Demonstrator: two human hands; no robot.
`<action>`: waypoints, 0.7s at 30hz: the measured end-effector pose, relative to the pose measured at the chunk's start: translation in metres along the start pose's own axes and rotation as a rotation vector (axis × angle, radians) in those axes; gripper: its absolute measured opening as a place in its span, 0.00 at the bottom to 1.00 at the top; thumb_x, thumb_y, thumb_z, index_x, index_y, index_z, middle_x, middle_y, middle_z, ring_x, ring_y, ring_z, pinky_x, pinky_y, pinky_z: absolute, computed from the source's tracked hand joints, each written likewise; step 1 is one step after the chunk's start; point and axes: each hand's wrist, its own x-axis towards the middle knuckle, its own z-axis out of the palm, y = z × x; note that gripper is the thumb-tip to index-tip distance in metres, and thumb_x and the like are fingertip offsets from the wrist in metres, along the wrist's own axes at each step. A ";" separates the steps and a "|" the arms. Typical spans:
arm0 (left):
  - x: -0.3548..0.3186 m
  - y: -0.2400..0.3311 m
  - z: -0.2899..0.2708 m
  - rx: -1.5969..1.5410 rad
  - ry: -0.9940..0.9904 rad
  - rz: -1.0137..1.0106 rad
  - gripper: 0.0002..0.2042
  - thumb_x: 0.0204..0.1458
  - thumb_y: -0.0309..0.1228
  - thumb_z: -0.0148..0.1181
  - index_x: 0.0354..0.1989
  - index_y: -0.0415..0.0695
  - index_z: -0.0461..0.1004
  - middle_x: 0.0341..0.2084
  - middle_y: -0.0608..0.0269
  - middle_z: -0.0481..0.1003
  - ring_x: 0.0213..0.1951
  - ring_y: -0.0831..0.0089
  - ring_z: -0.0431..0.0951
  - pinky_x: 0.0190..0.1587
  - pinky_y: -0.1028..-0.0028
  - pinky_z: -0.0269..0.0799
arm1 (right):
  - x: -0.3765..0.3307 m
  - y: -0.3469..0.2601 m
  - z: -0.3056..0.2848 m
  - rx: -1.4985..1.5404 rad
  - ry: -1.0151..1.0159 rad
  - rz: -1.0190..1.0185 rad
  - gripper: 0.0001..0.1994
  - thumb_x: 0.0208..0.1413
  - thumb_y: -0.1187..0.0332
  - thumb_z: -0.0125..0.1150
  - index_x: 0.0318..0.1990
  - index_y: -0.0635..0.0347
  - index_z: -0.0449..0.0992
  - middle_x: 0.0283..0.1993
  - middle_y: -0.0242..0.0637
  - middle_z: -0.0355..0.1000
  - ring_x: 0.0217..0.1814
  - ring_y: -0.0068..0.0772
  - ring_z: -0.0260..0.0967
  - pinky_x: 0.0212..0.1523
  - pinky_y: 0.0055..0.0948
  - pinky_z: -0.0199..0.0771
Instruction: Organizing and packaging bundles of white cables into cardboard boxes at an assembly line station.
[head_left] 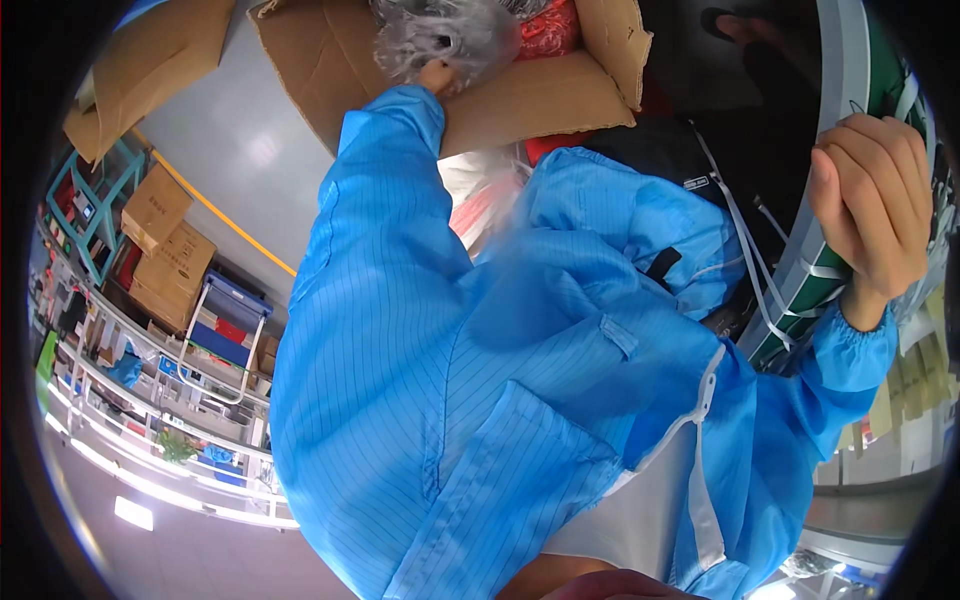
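Observation:
My left hand [438, 77] reaches down into an open cardboard box [540, 97] and has hold of a crumpled clear plastic bag [420, 42]; the fingertips are partly lost in the film. Beside that bag in the box lies a bright red bundle [548, 30] in clear wrapping. On the other side, my right hand [877, 195] is curled over the pale edge of a workbench [843, 60] with a green top, its fingers bent and close together. Blue striped sleeves cover both my arms.
White straps [748, 235] hang along the bench edge. Part of another cardboard box [160, 50] shows at the far left. Closed cartons [172, 275] are stacked near a blue-shelved trolley [222, 330]. A yellow line [225, 217] crosses the grey floor. Pale and red packages [483, 190] lie below the box.

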 end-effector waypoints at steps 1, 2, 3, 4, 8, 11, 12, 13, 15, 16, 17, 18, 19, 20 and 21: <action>-0.001 -0.001 0.007 0.105 -0.021 -0.041 0.25 0.61 0.40 0.57 0.63 0.38 0.71 0.52 0.40 0.78 0.48 0.57 0.82 0.55 0.52 0.74 | 0.000 0.000 -0.001 -0.001 0.000 0.000 0.09 0.44 0.77 0.76 0.25 0.65 0.78 0.29 0.44 0.74 0.36 0.45 0.77 0.38 0.40 0.78; -0.001 -0.002 0.014 0.107 -0.031 -0.035 0.25 0.61 0.40 0.57 0.63 0.38 0.71 0.52 0.40 0.78 0.48 0.57 0.82 0.55 0.52 0.74 | -0.001 0.000 -0.002 -0.002 -0.002 0.002 0.09 0.44 0.77 0.76 0.25 0.65 0.77 0.29 0.44 0.74 0.35 0.45 0.76 0.37 0.40 0.78; -0.001 -0.011 0.013 0.299 0.130 0.097 0.22 0.61 0.39 0.56 0.60 0.39 0.73 0.51 0.41 0.79 0.49 0.54 0.82 0.55 0.53 0.75 | -0.001 0.001 -0.002 -0.003 0.005 0.002 0.09 0.44 0.77 0.76 0.25 0.65 0.77 0.29 0.44 0.74 0.35 0.45 0.76 0.37 0.40 0.78; -0.001 -0.018 0.013 0.490 0.290 0.231 0.20 0.61 0.38 0.55 0.57 0.40 0.75 0.49 0.41 0.80 0.49 0.52 0.82 0.55 0.53 0.75 | -0.002 0.002 -0.001 0.010 0.009 -0.005 0.09 0.44 0.77 0.76 0.25 0.65 0.77 0.29 0.44 0.74 0.35 0.45 0.76 0.37 0.39 0.78; 0.020 -0.009 0.007 0.748 0.636 0.382 0.17 0.62 0.35 0.54 0.55 0.41 0.77 0.52 0.43 0.79 0.53 0.46 0.79 0.59 0.54 0.73 | -0.001 0.003 0.002 0.020 0.033 0.015 0.08 0.44 0.77 0.75 0.25 0.66 0.77 0.29 0.45 0.74 0.35 0.46 0.76 0.36 0.39 0.77; 0.035 0.010 0.018 0.641 0.624 0.353 0.19 0.64 0.36 0.53 0.60 0.42 0.73 0.57 0.44 0.76 0.57 0.44 0.76 0.62 0.53 0.70 | -0.010 0.003 0.007 0.039 0.002 0.015 0.07 0.45 0.78 0.73 0.26 0.67 0.77 0.29 0.46 0.73 0.35 0.47 0.75 0.35 0.40 0.75; 0.040 0.017 0.028 0.511 0.532 0.297 0.22 0.64 0.38 0.53 0.64 0.43 0.69 0.59 0.44 0.74 0.59 0.43 0.74 0.63 0.52 0.68 | -0.013 0.003 0.009 0.046 -0.018 0.018 0.07 0.46 0.79 0.73 0.26 0.67 0.77 0.29 0.46 0.73 0.35 0.47 0.75 0.34 0.40 0.74; 0.048 0.028 0.039 0.381 0.433 0.245 0.25 0.65 0.39 0.53 0.69 0.43 0.65 0.62 0.45 0.72 0.61 0.42 0.73 0.65 0.52 0.67 | -0.013 0.003 0.008 0.047 -0.046 0.022 0.06 0.46 0.79 0.72 0.27 0.67 0.77 0.29 0.47 0.73 0.34 0.48 0.75 0.34 0.40 0.74; 0.061 0.006 0.023 0.461 0.418 0.315 0.25 0.65 0.40 0.53 0.68 0.44 0.66 0.62 0.45 0.72 0.61 0.42 0.73 0.65 0.51 0.66 | -0.011 0.006 0.009 0.058 -0.027 0.014 0.06 0.47 0.79 0.71 0.27 0.68 0.77 0.29 0.47 0.73 0.34 0.48 0.75 0.33 0.40 0.73; 0.066 -0.011 0.010 0.530 0.404 0.376 0.25 0.65 0.41 0.53 0.68 0.44 0.66 0.62 0.46 0.72 0.62 0.43 0.72 0.65 0.50 0.66 | -0.009 0.007 0.009 0.059 -0.005 0.018 0.06 0.46 0.79 0.71 0.27 0.67 0.77 0.29 0.47 0.73 0.34 0.48 0.75 0.33 0.40 0.73; 0.072 -0.016 0.003 0.600 0.388 0.448 0.25 0.65 0.41 0.54 0.68 0.44 0.66 0.62 0.46 0.72 0.63 0.43 0.72 0.65 0.50 0.66 | -0.010 0.006 0.007 0.051 0.013 0.027 0.06 0.46 0.79 0.71 0.27 0.67 0.77 0.29 0.47 0.73 0.34 0.48 0.74 0.33 0.40 0.73; 0.077 -0.018 0.012 0.599 0.374 0.457 0.25 0.65 0.41 0.54 0.68 0.44 0.66 0.62 0.46 0.72 0.63 0.43 0.72 0.65 0.50 0.66 | -0.011 0.006 0.009 0.053 0.006 0.042 0.06 0.46 0.79 0.72 0.27 0.67 0.77 0.29 0.47 0.72 0.34 0.48 0.74 0.33 0.40 0.73; 0.081 -0.020 0.019 0.740 0.347 0.445 0.24 0.65 0.41 0.53 0.67 0.44 0.68 0.61 0.47 0.73 0.63 0.44 0.72 0.64 0.50 0.67 | -0.011 0.006 0.009 0.055 0.002 0.055 0.06 0.45 0.79 0.72 0.27 0.67 0.77 0.29 0.47 0.72 0.34 0.48 0.74 0.33 0.40 0.72; 0.084 -0.023 0.024 0.881 0.322 0.431 0.23 0.66 0.40 0.52 0.66 0.44 0.69 0.60 0.48 0.74 0.63 0.46 0.72 0.63 0.49 0.67 | -0.012 0.005 0.010 0.058 0.001 0.065 0.06 0.45 0.79 0.72 0.27 0.67 0.77 0.29 0.46 0.72 0.34 0.48 0.74 0.33 0.40 0.72; 0.087 -0.025 0.026 1.022 0.298 0.413 0.22 0.66 0.40 0.52 0.65 0.44 0.70 0.58 0.49 0.75 0.62 0.47 0.72 0.62 0.49 0.68 | -0.012 0.004 0.011 0.060 0.002 0.073 0.07 0.45 0.78 0.72 0.27 0.67 0.77 0.28 0.46 0.72 0.34 0.48 0.74 0.33 0.40 0.72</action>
